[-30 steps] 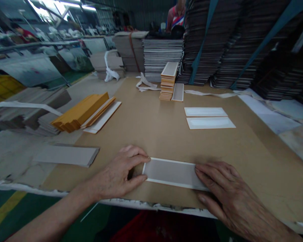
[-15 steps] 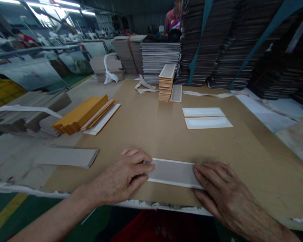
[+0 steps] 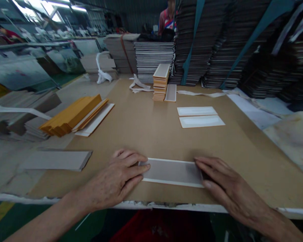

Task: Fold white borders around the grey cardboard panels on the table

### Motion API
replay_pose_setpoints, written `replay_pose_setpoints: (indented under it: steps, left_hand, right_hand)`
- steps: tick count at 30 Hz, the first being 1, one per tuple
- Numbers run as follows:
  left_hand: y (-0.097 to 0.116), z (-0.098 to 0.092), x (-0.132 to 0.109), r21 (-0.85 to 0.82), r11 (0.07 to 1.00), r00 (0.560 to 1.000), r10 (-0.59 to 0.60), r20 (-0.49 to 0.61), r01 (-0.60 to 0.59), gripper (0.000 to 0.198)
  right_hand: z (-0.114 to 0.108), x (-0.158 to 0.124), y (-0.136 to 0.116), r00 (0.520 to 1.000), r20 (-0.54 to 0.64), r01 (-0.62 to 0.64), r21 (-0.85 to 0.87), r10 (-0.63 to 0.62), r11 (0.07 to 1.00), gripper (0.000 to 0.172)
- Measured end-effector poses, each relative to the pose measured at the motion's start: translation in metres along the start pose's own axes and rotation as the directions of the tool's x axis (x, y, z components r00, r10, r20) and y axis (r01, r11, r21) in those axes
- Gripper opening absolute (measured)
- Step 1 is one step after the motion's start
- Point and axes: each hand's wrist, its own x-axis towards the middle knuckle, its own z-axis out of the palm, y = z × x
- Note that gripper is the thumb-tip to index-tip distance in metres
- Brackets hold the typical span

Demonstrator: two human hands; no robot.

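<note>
1. The left hand [image 3: 121, 176] rests at one end of a grey cardboard strip with white border [image 3: 174, 172]; its fingers and thumb stand a little apart, one fingertip upon the top face.
2. The right hand [image 3: 231, 188] is at the other end, with fingers by the far corner and thumb by the near corner, moderately spread; whether it squeezes, I cannot tell.
3. This strip lies flat between both hands, upon a brown sheet [image 3: 146, 134].
4. Outward to the left of the left hand, there is a pile of plain grey strips [image 3: 58, 160]; farther beyond it, an orange pile [image 3: 72, 115].
5. Beyond the strip, towards the right hand's side, two white panels [image 3: 201, 117] lie one behind the other.
6. Farther ahead of the grip stands a stack of orange-edged strips [image 3: 160, 87].
7. Farthest, behind stacked boards [image 3: 154, 60], there is a person [image 3: 166, 23].
</note>
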Motion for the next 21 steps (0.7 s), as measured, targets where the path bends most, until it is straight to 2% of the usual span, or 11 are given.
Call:
replay_pose_setpoints:
  steps: [3, 5, 8, 10, 12, 16, 21]
  left_hand:
    - [0.003, -0.001, -0.002, 0.021, 1.0, 1.0, 0.007, -0.022, -0.007, 0.035]
    - [0.007, 0.0, -0.004, 0.02, 1.0, 0.999, 0.012, -0.039, -0.012, 0.037]
    - [0.014, 0.006, -0.005, 0.011, 1.0, 0.999, 0.016, -0.041, -0.016, 0.042]
    - [0.018, 0.013, -0.006, 0.021, 1.0, 1.0, 0.016, -0.023, -0.015, 0.044]
    - [0.019, 0.02, -0.006, 0.038, 0.999, 1.0, 0.021, -0.017, -0.02, 0.044]
    - [0.017, 0.027, -0.005, 0.038, 0.998, 0.998, 0.046, -0.049, -0.045, 0.041]
    - [0.019, 0.022, -0.01, 0.004, 1.0, 0.999, 0.025, -0.037, -0.025, 0.043]
  right_hand:
    - [-0.021, -0.003, 0.013, 0.965, -0.174, -0.179, 0.109, 0.196, 0.978, 0.031]
    - [-0.03, -0.004, 0.013, 0.958, -0.197, -0.193, 0.107, 0.211, 0.975, 0.032]
    - [-0.025, -0.001, 0.0, 0.997, -0.042, -0.062, 0.007, 0.062, 0.998, 0.035]
    - [-0.011, 0.0, -0.011, 0.996, 0.082, 0.054, -0.099, -0.046, 0.994, 0.045]
    - [0.005, -0.001, -0.019, 0.982, 0.155, 0.139, -0.205, -0.108, 0.969, 0.055]
    - [0.024, -0.006, -0.025, 0.978, 0.167, 0.173, -0.31, -0.125, 0.935, 0.066]
    - [0.018, -0.011, -0.024, 0.967, 0.145, 0.249, -0.372, -0.209, 0.894, 0.071]
